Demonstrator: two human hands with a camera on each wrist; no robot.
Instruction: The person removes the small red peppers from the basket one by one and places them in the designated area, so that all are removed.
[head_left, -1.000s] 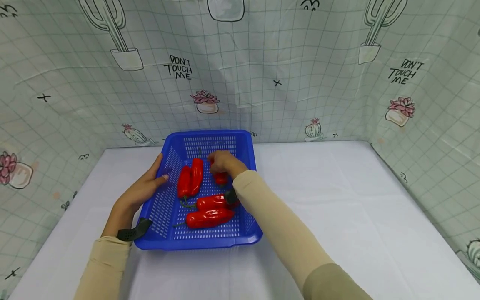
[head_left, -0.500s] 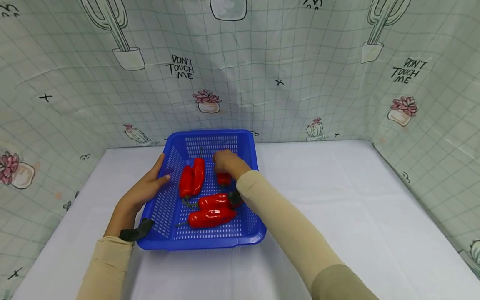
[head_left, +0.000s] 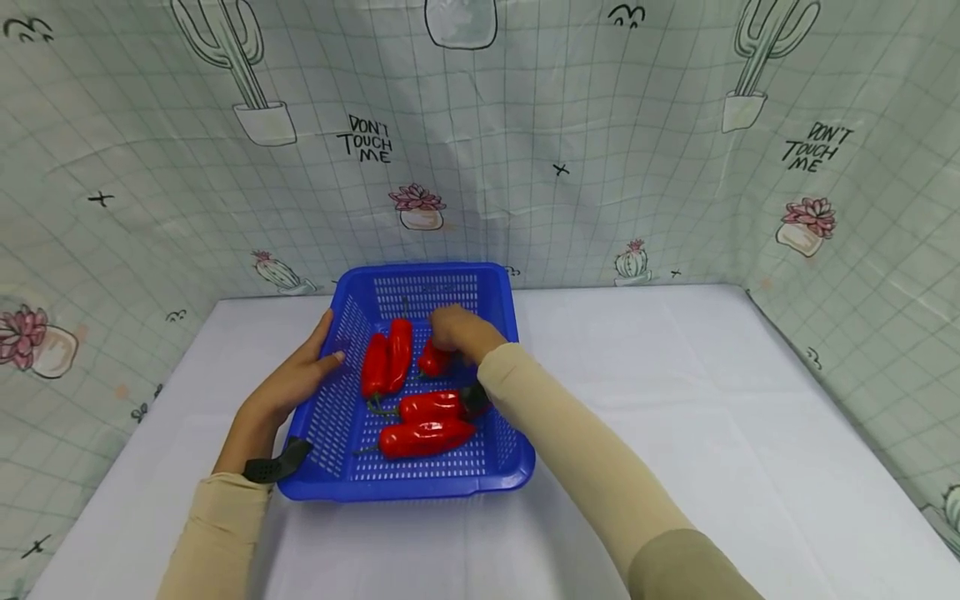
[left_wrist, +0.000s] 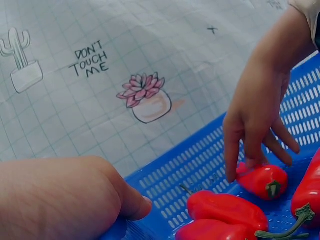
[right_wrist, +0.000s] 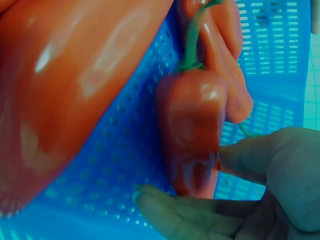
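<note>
In the near half of the blue basket [head_left: 397, 490], two crosswise red peppers [head_left: 427, 438] are seen; the basket's left wall is gripped by the left hand [head_left: 288, 383], thumb inside; farther in, two lengthwise peppers [head_left: 401, 356] are laid together; to their right, a fifth pepper [head_left: 433, 359] is touched by the right hand [head_left: 467, 332], its tip set between thumb and fingers (whether pinched cannot be told), stem end pointed away; behind, printed cloth [head_left: 510, 208] is seen
</note>
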